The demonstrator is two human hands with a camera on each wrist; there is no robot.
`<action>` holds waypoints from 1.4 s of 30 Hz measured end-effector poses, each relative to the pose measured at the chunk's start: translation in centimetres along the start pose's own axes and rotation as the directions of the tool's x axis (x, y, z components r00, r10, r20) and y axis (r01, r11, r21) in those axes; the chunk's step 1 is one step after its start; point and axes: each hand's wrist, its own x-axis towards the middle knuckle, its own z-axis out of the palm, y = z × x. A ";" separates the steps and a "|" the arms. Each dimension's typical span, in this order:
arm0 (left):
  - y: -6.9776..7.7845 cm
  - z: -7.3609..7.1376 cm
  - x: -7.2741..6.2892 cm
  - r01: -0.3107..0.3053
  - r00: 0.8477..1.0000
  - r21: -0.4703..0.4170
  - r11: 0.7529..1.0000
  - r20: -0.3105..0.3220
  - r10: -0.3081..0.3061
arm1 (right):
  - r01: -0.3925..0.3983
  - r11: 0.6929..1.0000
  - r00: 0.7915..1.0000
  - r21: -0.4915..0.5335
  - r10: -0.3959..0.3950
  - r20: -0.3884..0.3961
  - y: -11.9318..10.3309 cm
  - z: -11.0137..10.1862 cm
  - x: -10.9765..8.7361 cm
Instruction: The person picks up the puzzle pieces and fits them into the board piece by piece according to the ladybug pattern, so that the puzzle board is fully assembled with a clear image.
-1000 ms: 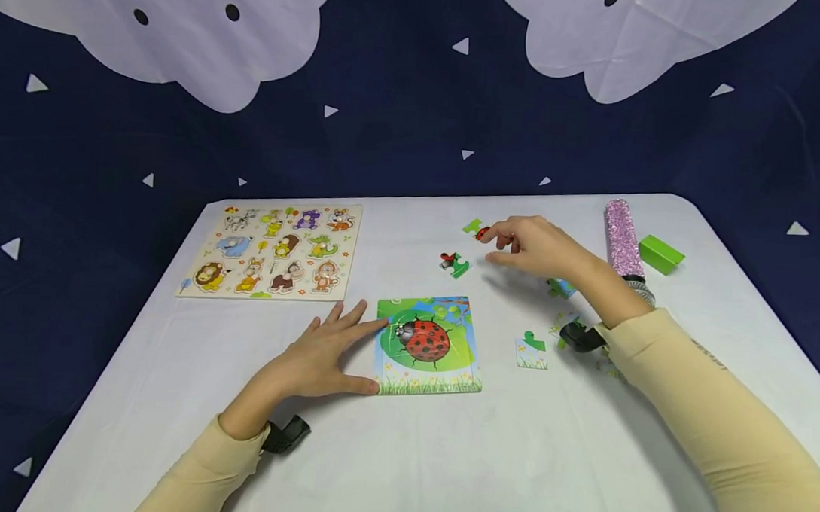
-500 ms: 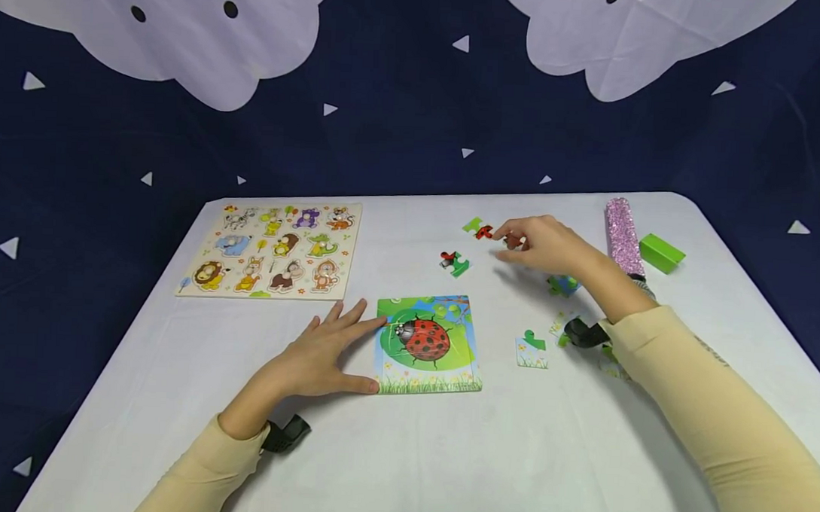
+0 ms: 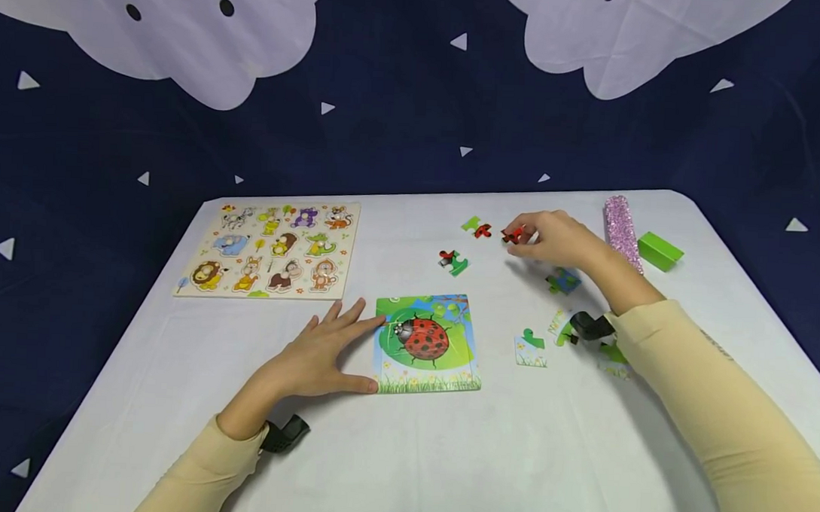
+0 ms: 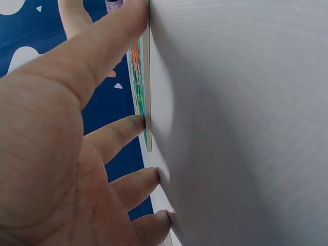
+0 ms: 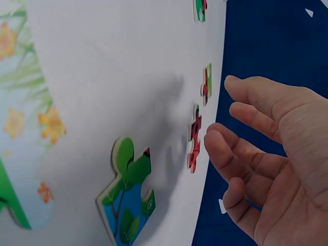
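Observation:
My left hand lies with spread fingers at the left edge of a square ladybug puzzle. Thumb and index finger touch its side; the left wrist view shows them against the thin board. Farther back, my right hand hovers with loosely bent fingers over a red, black-spotted puzzle piece. In the right wrist view a gap separates the fingers from that red piece, which lies on the cloth. Close by are a green-and-red piece and a ladybug-head piece.
A blue-green piece, a grassy corner piece and other flowery pieces lie at the right, partly under my wrist. An animal knob puzzle stands back left. A pink glittery stick and a green block lie back right.
My right hand has drifted right, away from the green-and-red piece, and the red spotted piece has come into clearer view beneath its fingers. The left hand stays at the ladybug puzzle.

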 end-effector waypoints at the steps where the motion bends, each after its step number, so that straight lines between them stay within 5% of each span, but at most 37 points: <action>1: 0.0 0.0 0.0 0.000 1.000 -0.001 1.000 0.000 0.000 | -0.006 1.000 1.000 0.000 0.006 0.000 0.1 0.0 0.0; 42: -0.2 0.1 0.0 0.005 1.000 0.004 1.000 0.004 -0.005 | -0.022 1.000 0.998 -0.019 0.023 0.054 -0.8 0.1 3.9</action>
